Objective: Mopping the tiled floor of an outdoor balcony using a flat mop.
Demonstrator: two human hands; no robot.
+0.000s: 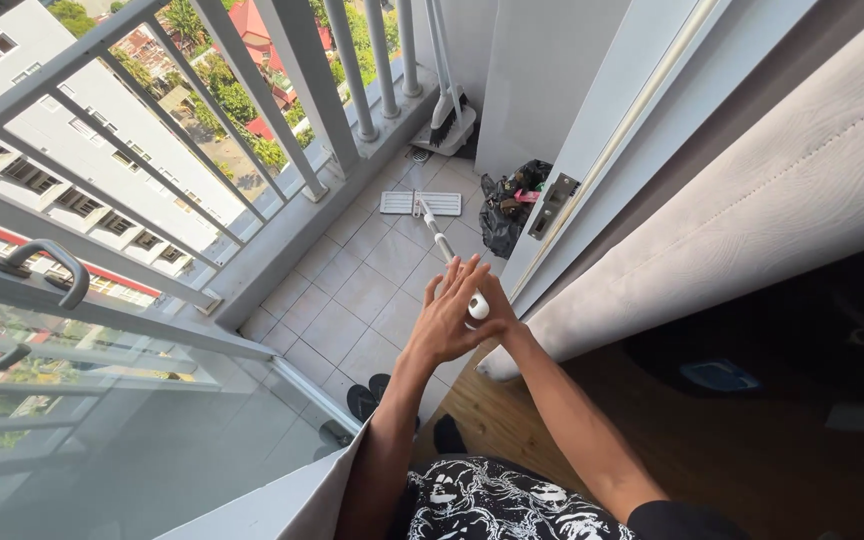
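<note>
From the doorway of a high balcony, I look down on both of my hands meeting at the top end of a white mop handle [442, 245]. My left hand [444, 318] is spread, fingers fanned out and pointing away from me, its palm laid against the upper end of the handle rather than wrapped round it. My right hand [497, 318] sits just behind and to the right of it, touching it, mostly hidden; I cannot tell whether it is closed round the grip. The handle's long axis runs straight away from the hands, forward and slightly left, sloping down to the flat white mop head [421, 203], which lies crosswise on the pale floor tiles [352, 290] well ahead of both hands. The left hand is the nearer of the two to the shaft. Right of the mop head sits a dark rubbish bag [510, 205]; beyond it, in the far corner, a broom and dustpan [447, 118] lean against the wall. The grey railing [282, 60] runs along the left, and a pair of dark sandals [367, 398] lies below the hands, near the sill.
</note>
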